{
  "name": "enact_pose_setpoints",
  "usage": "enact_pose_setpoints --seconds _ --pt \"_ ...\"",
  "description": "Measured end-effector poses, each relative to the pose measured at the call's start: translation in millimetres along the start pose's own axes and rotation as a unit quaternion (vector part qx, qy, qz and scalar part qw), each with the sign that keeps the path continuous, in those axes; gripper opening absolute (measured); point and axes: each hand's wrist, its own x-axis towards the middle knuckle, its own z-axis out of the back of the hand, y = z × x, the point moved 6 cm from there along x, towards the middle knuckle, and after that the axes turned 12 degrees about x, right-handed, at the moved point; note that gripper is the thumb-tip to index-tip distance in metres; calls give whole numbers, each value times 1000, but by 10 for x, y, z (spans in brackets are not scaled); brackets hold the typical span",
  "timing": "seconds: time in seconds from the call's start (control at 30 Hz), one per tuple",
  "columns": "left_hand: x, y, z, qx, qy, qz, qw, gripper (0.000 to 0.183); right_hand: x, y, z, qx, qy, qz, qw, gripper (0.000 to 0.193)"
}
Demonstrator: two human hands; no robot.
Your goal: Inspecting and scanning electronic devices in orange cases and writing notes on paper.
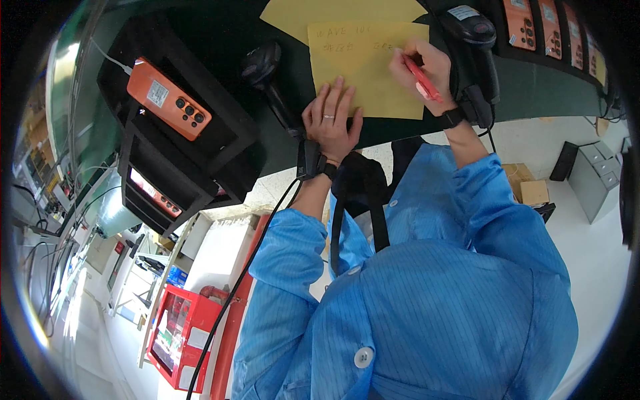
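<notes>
A yellow sheet of paper (pixel 367 80) with handwriting along its top lies on the dark green tabletop. My left hand (pixel 331 123) rests flat on its lower left edge, fingers spread, a ring on one of them. Over the sheet's right side, my right hand (pixel 437 65) is closed around a red pen (pixel 420 77). The pen's tip meets the paper near the last written characters, partly hidden by the fingers. Another yellow sheet (pixel 287 15) sits under the top of this one. Black handheld scanners flank the paper, one (pixel 270 83) on the left and one (pixel 477 33) on the right.
An orange phone (pixel 170 100) with a cable lies on a black foam holder (pixel 230 137) at left; another phone (pixel 153 190) sits lower. Several orange phones (pixel 520 23) stand in a black tray at far right. A black cable (pixel 230 300) hangs from my left wrist.
</notes>
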Motion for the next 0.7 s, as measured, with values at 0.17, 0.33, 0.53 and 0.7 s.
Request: enact_pose_setpoints --seconds 0.17,0.33,0.53,0.7 --pt "-2 1 1 -5 -3 1 1000 42 -3 -32 1 -15 24 -15 1000 22" --pt "4 2 -2 2 0 2 1000 43 -7 -37 15 -12 30 -31 999 23" --pt "-12 9 -6 -1 -2 2 1000 43 -17 -67 -8 41 19 -28 999 21" --pt "-13 -4 -31 6 8 -3 1000 44 -46 -32 54 -5 0 -15 1000 20"
